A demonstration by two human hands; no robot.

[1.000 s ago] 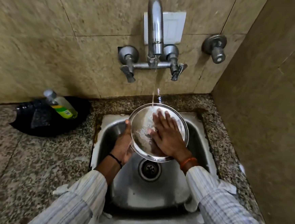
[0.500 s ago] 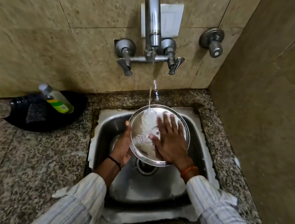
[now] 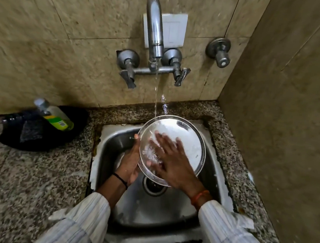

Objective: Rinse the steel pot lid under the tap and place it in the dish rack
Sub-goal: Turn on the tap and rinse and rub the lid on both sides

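The round steel pot lid (image 3: 188,139) is tilted over the steel sink (image 3: 115,142), its hollow side facing me. My left hand (image 3: 130,161) grips its left rim from behind. My right hand (image 3: 171,160) lies flat on the lid's inner face, fingers spread and blurred. A thin stream of water falls from the tap (image 3: 155,32) onto the lid's upper left part and splashes there. No dish rack is in view.
A black tray (image 3: 12,138) with a scrub pad and a green-labelled soap bottle (image 3: 57,118) sits on the granite counter (image 3: 26,178) left of the sink. A second valve (image 3: 220,53) juts from the tiled wall. A side wall stands close on the right.
My right hand has slid across the lid from its right side toward the lower left. The lid stays under the stream in my left hand's grip.
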